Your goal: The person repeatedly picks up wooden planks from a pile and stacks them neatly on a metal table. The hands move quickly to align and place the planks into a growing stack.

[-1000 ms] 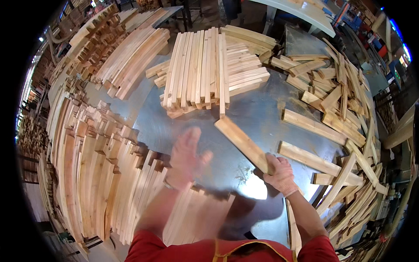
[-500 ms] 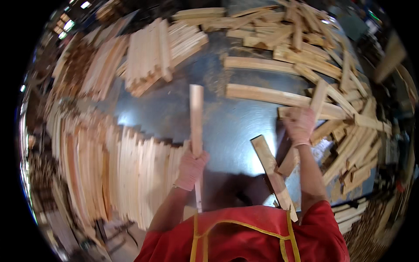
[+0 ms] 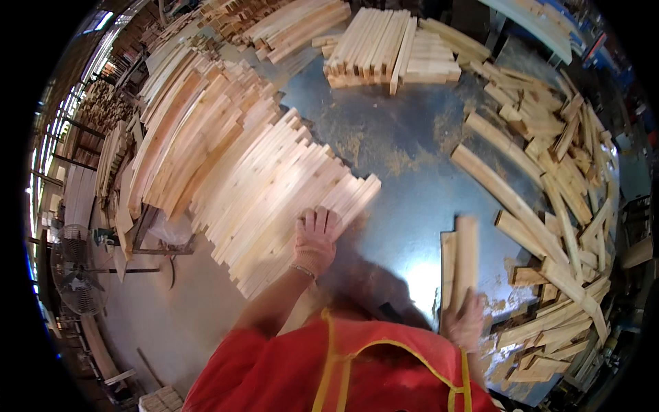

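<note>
Clearly, the two hands were well apart. The left hand (image 3: 316,240) lay palm down, fingers extended, upon a row of sticks (image 3: 274,182) on the near left side of the metal table (image 3: 401,213). These sticks slanted, their far ends pointing to the right. The right hand (image 3: 465,321), somewhat blurred, was closed on the near end of a wooden stick (image 3: 467,250), above the table's near right part. Its long axis ran almost straight away from the person, nearly parallel to a second stick (image 3: 447,271) just left of it.
</note>
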